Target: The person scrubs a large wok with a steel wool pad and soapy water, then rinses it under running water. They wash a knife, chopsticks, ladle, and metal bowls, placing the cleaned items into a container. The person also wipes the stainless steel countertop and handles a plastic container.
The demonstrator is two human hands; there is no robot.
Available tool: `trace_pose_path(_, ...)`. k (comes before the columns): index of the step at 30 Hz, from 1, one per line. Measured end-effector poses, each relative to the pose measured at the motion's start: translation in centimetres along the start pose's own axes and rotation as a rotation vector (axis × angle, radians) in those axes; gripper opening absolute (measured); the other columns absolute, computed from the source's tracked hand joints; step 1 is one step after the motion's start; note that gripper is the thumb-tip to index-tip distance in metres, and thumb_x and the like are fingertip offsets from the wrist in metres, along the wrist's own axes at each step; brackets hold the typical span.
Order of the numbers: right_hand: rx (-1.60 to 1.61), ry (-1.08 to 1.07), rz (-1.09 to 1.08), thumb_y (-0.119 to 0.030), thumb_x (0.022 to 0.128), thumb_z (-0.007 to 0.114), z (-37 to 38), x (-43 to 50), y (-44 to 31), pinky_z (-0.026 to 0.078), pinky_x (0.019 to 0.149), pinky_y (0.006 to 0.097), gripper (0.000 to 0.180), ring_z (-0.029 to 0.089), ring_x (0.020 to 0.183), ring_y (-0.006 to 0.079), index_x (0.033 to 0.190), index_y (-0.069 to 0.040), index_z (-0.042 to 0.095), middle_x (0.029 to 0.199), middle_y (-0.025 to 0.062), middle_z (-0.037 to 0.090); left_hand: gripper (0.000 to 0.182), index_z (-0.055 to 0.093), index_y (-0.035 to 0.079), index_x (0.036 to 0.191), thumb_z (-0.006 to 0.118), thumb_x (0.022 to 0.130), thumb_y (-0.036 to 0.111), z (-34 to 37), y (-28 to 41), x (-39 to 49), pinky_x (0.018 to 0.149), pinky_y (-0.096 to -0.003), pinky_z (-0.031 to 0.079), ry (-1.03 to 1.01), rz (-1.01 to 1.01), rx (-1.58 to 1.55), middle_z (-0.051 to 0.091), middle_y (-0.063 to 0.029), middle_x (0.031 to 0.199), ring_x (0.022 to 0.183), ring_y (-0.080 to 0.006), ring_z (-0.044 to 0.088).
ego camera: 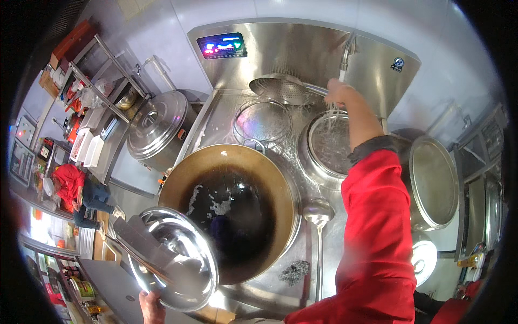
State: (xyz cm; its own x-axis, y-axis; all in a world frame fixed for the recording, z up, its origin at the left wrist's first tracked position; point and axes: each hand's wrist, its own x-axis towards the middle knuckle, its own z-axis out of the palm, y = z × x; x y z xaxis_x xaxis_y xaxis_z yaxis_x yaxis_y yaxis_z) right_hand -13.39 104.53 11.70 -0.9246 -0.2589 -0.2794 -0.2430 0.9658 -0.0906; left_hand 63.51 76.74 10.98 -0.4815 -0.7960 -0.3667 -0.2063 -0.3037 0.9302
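My right hand (340, 94) is closed around the handle of a perforated metal skimmer (285, 90), directly below the white-tipped spout of a tap (344, 67). Water runs down past the hand into a round lidless pot (330, 141) set in the range. At the lower left, my left hand (152, 308) grips the rim of a shiny stainless steel bowl (194, 247). A dark flat shape crosses the bowl; blur hides what it is. Beside the bowl sits a large wok (279, 210) with dark liquid and patches of pale foam.
A ladle (319, 227) and a steel-wool scourer (294, 272) lie on the wet steel range top (218, 117). A round wire-rimmed strainer (263, 123) is behind the wok. Large metal pots flank the range, one lidded (158, 125), one uncovered (433, 182). Another person (68, 186) is at the far left.
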Motion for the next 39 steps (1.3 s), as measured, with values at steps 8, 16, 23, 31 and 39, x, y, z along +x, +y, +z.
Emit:
trace_pose_path(8, 0.094, 0.336, -0.245, -0.013, 0.08, 0.07, 3.5, -5.5, 0.6, 0.052, 0.092, 0.0448, 0.039, 0.066, 0.107, 0.0387, 0.117, 0.0, 0.066, 0.113, 0.0216, 0.069, 0.05, 0.062, 0.004, 0.097, 0.081, 0.082, 0.048, 0.3, -0.6, 1.0, 0.07, -0.0272, 0.048, -0.079, -0.052, 0.166, 0.06, 0.0022, 0.086, 0.077, -0.0104, 0.057)
trace_pose_path(16, 0.238, 0.382, -0.355, -0.013, 0.083, 0.068, 5.8, -17.2, 1.8, 0.048, 0.101, 0.0462, 0.052, 0.062, 0.116, 0.0383, 0.134, -0.008, 0.061, 0.125, 0.0214, 0.066, 0.017, 0.062, -0.004, 0.102, 0.059, 0.085, -0.005, 3.8, -0.3, 4.0, 0.065, -0.0311, 0.054, -0.016, -0.201, -0.027, 0.062, -0.0046, 0.084, 0.072, -0.0158, 0.062)
trace_pose_path(23, 0.269, 0.429, -0.287, -0.014, 0.085, 0.066, 7.0, -23.6, 0.6, 0.047, 0.103, 0.0436, 0.052, 0.06, 0.119, 0.0416, 0.136, -0.011, 0.061, 0.127, 0.0219, 0.065, 0.016, 0.061, -0.003, 0.103, 0.06, 0.087, -0.002, 4.5, -0.2, 6.8, 0.066, -0.0376, 0.059, -0.19, -0.204, -0.17, 0.065, -0.008, 0.09, 0.076, -0.0229, 0.068)
trace_pose_path(31, 1.203, 0.051, -0.167, -0.007, 0.094, 0.064, 8.9, -30.4, -3.4, 0.043, 0.045, 0.0275, 0.054, 0.051, 0.052, 0.0111, 0.14, 0.01, 0.04, 0.067, 0.0038, 0.054, 0.032, 0.055, -0.003, 0.118, 0.063, 0.089, 0.007, 6.5, -2.3, 11.4, 0.074, -0.0407, 0.062, -0.311, -0.214, -0.291, 0.067, -0.0129, 0.106, 0.092, -0.0259, 0.071)
trace_pose_path(39, 1.523, -0.034, -0.032, -0.002, 0.093, 0.063, 11.6, -29.7, -7.0, 0.042, 0.04, 0.0286, 0.014, 0.051, 0.049, 0.0133, 0.093, 0.0, 0.049, 0.069, 0.0063, 0.055, 0.026, 0.059, -0.001, 0.112, 0.056, 0.086, -0.001, 2.7, 0.0, 10.6, 0.081, -0.0509, 0.061, -0.195, -0.177, -0.216, 0.062, -0.009, 0.097, 0.086, -0.0261, 0.066)
